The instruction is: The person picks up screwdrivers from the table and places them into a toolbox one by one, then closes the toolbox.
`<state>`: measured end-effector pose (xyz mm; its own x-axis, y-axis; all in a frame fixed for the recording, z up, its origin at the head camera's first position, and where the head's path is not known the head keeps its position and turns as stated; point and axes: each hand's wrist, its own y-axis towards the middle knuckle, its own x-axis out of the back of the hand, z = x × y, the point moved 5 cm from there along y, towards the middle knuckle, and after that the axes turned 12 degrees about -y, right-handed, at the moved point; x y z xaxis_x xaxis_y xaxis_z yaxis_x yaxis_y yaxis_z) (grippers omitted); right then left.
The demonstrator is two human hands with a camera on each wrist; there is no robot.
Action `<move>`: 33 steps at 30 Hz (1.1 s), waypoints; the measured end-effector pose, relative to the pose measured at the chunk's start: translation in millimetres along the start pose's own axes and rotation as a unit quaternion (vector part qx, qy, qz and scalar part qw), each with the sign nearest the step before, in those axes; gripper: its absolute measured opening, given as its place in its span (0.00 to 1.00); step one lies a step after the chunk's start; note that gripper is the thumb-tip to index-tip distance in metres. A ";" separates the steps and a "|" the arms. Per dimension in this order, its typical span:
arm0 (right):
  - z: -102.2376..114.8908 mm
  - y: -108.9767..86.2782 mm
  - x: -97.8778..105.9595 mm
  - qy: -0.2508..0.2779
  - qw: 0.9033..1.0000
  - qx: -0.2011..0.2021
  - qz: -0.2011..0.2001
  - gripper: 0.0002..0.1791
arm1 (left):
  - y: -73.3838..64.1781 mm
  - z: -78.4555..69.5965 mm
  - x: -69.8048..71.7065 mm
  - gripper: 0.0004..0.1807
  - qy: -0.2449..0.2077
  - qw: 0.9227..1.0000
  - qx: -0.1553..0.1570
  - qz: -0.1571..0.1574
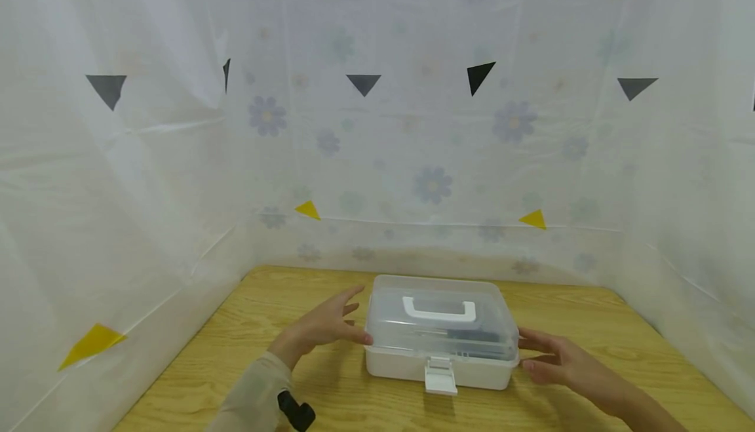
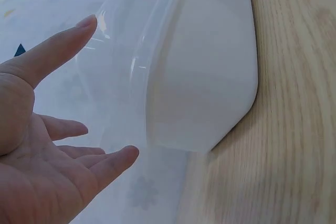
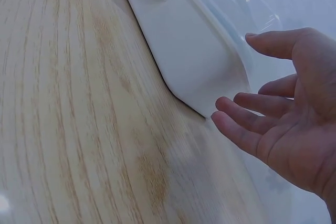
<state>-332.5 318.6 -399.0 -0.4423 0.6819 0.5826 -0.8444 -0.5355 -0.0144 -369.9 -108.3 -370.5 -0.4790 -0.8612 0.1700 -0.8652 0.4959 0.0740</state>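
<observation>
A white plastic storage box with a clear lid sits on the table between my two hands. Its white carry handle lies on the lid, and the front latch hangs flipped outward. Dark items show dimly through the lid. My left hand is at the box's left side, fingers spread and the thumb tip right at the lid's edge. On the opposite side, my right hand has its relaxed fingers beside the right end. Both palms face the box in the wrist views.
The wooden table runs back to a pale flowered curtain. Similar sheeting hangs along the left and right sides, with black and yellow triangles stuck on it. A black strap is on my left wrist.
</observation>
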 end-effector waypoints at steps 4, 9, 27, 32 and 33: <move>-3.5 -2.2 -1.0 0.010 1.000 -0.015 0.015 0.40 | -0.7 -7.6 -3.2 0.61 0.016 1.000 -0.025 0.002; -5.1 -5.9 -1.1 0.011 0.999 -0.036 0.027 0.38 | -1.5 -15.2 -9.9 0.60 0.047 0.997 -0.053 0.004; 12.1 -9.4 -32.0 0.015 0.994 0.017 0.106 0.22 | -4.3 -45.1 -44.7 0.62 0.226 0.962 -0.152 0.006; 23.0 -3.9 -45.2 0.014 0.989 0.061 0.133 0.21 | -2.5 -46.8 -56.0 0.64 0.265 0.948 -0.174 0.005; 24.9 -2.6 -47.5 0.015 0.988 0.067 0.137 0.21 | -1.9 -46.6 -58.1 0.64 0.277 0.944 -0.178 0.004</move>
<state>-301.7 275.2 -406.4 -0.6595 0.5145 0.5480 -0.6442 -0.7626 -0.0593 -333.5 -53.9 -334.7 -0.2495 -0.7156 0.6524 -0.7103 0.5932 0.3791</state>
